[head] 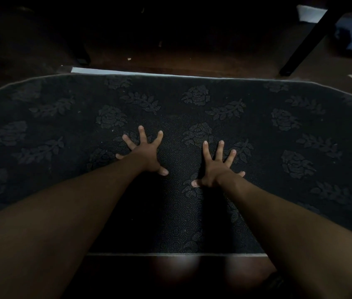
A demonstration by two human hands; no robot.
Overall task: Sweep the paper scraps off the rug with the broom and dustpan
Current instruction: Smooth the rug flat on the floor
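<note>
From the head view, both bare arms are reaching forward over a dark rug (pixel 278 137) patterned with roses and leaves, which is lying across the floor (pixel 192 59). The left hand (pixel 143 153) is spreading flat above the rug's middle, its grip wide and holding nothing. The right hand (pixel 217 167) is spreading just beside it, apart from it, grip equally wide and holding nothing. Small pale scraps (pixel 129 59) are lying on the bare floor beyond the rug's far edge, where a white strip (pixel 114 72) is showing. A dark furniture leg (pixel 304 42) is slanting at upper right
</note>
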